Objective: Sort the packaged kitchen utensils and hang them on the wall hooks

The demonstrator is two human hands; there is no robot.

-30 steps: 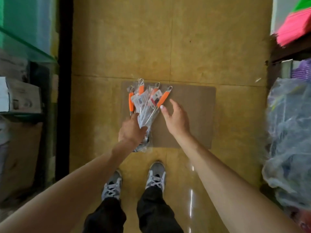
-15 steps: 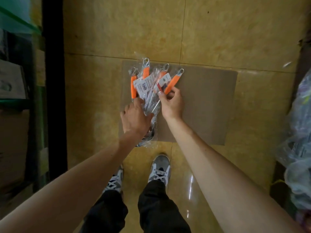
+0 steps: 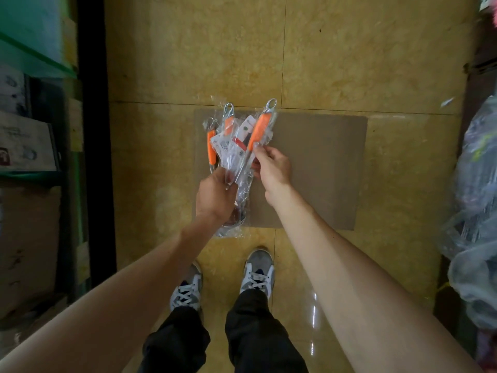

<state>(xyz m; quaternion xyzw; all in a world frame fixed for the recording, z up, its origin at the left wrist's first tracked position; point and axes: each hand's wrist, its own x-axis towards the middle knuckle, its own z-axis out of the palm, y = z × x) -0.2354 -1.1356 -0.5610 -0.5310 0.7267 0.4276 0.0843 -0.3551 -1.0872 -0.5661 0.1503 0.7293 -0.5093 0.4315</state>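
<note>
My left hand (image 3: 215,196) is curled round the low end of the bunch (image 3: 228,152) of wrapped tools. It holds them up over the card (image 3: 322,170) on the floor. The bunch spreads out like a fan, with the orange handles pointing away from me and the scoop ends hanging down near my shoes.

My right hand (image 3: 274,168) is just beside the left one, on the right. Its finger and thumb pinch one tool (image 3: 258,130), the one on the right edge of the fan. That tool is long and thin. It leans up and a bit to the right, and its ring (image 3: 271,103) is at the far tip.

I think the right hand should pull this tool out along its length, away from the left hand. I cannot see the hooks here.
</note>
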